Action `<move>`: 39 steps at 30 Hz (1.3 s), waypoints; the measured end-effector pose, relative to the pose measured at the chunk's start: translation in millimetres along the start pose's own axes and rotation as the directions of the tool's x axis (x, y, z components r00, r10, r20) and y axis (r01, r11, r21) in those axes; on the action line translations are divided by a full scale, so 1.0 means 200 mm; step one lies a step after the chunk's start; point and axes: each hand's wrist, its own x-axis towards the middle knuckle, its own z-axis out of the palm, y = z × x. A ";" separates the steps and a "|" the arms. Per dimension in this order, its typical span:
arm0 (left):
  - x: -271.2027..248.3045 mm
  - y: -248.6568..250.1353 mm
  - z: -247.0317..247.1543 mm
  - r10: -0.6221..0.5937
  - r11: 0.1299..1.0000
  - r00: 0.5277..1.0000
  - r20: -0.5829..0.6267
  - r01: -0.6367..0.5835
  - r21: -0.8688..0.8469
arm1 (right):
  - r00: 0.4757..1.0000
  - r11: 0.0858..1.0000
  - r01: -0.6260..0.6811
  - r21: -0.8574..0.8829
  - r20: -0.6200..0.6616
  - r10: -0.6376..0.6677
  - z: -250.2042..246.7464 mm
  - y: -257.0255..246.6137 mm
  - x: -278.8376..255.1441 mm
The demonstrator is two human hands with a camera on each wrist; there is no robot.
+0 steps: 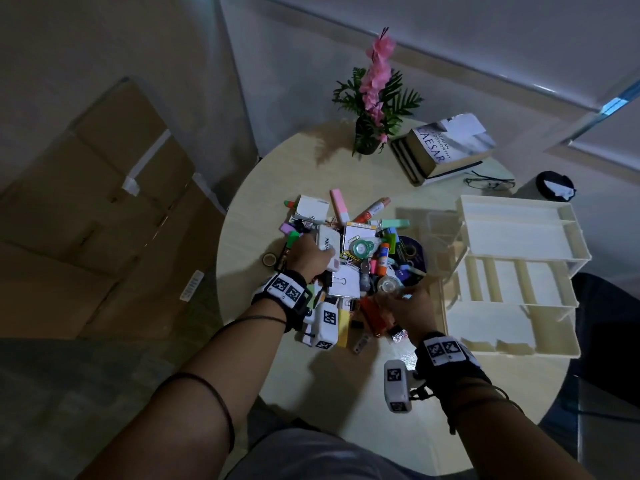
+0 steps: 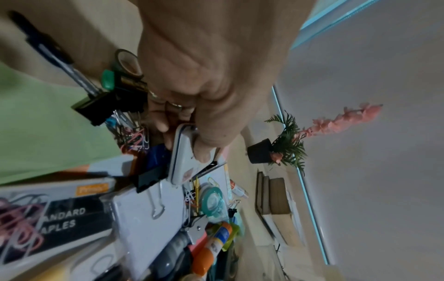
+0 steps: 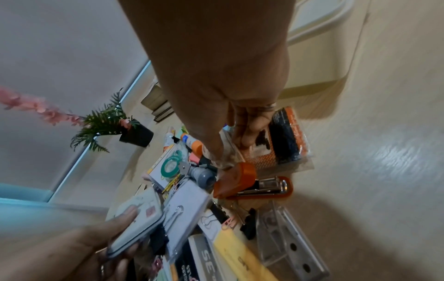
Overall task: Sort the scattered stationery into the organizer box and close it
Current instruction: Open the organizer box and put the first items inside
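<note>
Barely begun, by the look of it: the stationery pile [image 1: 349,268] lay heaped in the middle of a round pale table [image 1: 346,403], and the cream organizer box [image 1: 512,271] stood open to the person's right with compartments that appeared empty, lid not yet closed.

The left hand [image 1: 310,256] reached into the far left of the pile, thumb and fingers clamped on a small white rounded case [image 2: 185,157] with a dark edge; the left wrist view showed the thumb pressed on its face. Beside it lay a black binder clip [image 2: 96,110], a staples box [image 2: 55,218] and a green-capped marker [image 2: 107,79].

The right hand [image 1: 408,306] hovered at the near right of the pile, over a clear packet with orange backing [image 3: 276,148] and just beside an orange stapler [image 3: 252,182]. Its fingers were curled downward, touching the packet, but whether they gripped it could not be told.

At the far edge of the table stood a potted pink flower [image 1: 375,95], a stack of books [image 1: 443,150] and a pair of glasses [image 1: 488,183].

Nearly everything seemingly remained to be sorted, then the lid closed.
</note>
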 end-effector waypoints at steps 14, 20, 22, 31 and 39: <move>-0.41 -0.03 -0.06 0.172 0.970 0.972 0.160 -0.139 -0.198 | 0.989 1.000 0.030 -0.003 0.146 -0.029 -0.01 -0.04 0.01; -0.57 -0.13 0.02 0.113 0.970 0.990 0.080 -0.093 -0.226 | 0.974 0.983 0.182 -0.013 0.141 -0.178 -0.09 -0.09 -0.06; -0.63 -0.13 0.06 0.130 0.958 0.990 0.058 -0.110 -0.265 | 0.957 0.965 0.260 0.019 0.131 -0.260 -0.17 -0.12 -0.13; -0.90 0.13 0.44 0.274 0.915 0.941 0.199 -0.191 -0.357 | 0.920 0.863 0.017 0.505 0.330 -0.212 -0.77 0.11 -0.29; -0.99 0.32 0.93 0.304 0.928 0.901 0.309 -0.208 -0.308 | 0.911 0.900 0.043 0.434 0.353 -0.214 -1.08 0.34 -0.18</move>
